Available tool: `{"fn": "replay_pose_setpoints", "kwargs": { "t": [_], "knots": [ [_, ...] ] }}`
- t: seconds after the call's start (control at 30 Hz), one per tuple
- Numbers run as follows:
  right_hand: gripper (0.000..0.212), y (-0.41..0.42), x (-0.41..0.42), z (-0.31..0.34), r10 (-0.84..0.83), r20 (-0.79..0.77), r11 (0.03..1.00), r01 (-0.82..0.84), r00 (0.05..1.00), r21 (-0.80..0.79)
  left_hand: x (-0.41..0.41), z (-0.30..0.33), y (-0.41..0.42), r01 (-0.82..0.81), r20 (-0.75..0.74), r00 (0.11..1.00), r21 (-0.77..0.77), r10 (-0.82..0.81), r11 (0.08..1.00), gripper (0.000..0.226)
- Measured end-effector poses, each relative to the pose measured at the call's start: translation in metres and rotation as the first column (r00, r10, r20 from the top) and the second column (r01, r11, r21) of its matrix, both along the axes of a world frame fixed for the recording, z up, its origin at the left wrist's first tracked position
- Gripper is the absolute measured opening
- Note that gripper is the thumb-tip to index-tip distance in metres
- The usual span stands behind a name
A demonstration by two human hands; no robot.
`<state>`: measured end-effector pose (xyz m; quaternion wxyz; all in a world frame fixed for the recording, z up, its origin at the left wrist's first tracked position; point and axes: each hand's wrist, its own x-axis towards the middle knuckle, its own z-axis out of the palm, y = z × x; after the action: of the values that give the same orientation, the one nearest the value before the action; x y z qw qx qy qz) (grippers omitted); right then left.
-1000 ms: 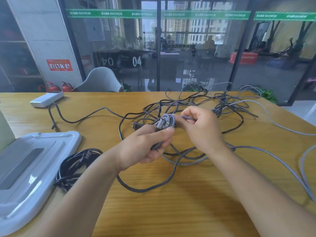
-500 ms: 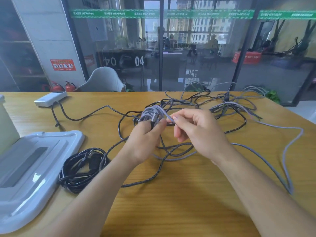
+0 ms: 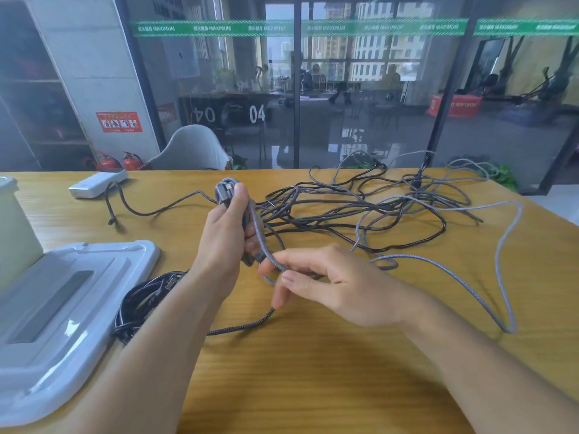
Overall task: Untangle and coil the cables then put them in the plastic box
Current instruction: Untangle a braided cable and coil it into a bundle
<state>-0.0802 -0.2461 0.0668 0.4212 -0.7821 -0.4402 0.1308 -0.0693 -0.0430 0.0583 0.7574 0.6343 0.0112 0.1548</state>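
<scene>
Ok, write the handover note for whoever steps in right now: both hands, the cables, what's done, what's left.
Left hand grips a small grey cable coil, raised above the table.
Right hand pinches the same grey cable's loose run, which loops off to the right.
Done: one black coiled cable lies beside the white lid, not yet boxed.
Left: finish winding the grey cable, untangle the pile behind, coil each one, box everything. Only the edge of the plastic box shows at far left.
</scene>
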Motion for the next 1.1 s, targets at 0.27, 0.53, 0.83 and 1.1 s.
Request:
{"fn": "replay_pose_setpoints", "kwargs": {
  "t": [0.27,0.53,0.83,1.1],
  "knots": [
    [0.026,0.014,0.002,-0.019,-0.035,0.078,0.994,0.043,0.996,-0.100,-0.009,0.006,-0.009,0.235,0.020,0.972,-0.099,-0.234,0.967,0.043],
    [0.041,0.017,0.009,-0.029,0.005,0.236,0.984,0.037,0.972,-0.175,-0.021,0.009,-0.017,0.416,0.013,0.909,-0.014,-0.416,0.909,0.039],
    [0.047,-0.015,0.040,-0.024,-0.118,0.315,0.969,0.178,0.942,-0.171,-0.027,0.021,-0.004,0.468,0.106,0.882,-0.092,-0.459,0.879,0.040],
    [0.046,-0.073,0.075,-0.012,-0.439,0.253,0.887,0.460,0.862,-0.032,-0.035,0.039,0.020,0.443,0.220,0.889,-0.185,-0.403,0.877,0.046]
  ]
}}
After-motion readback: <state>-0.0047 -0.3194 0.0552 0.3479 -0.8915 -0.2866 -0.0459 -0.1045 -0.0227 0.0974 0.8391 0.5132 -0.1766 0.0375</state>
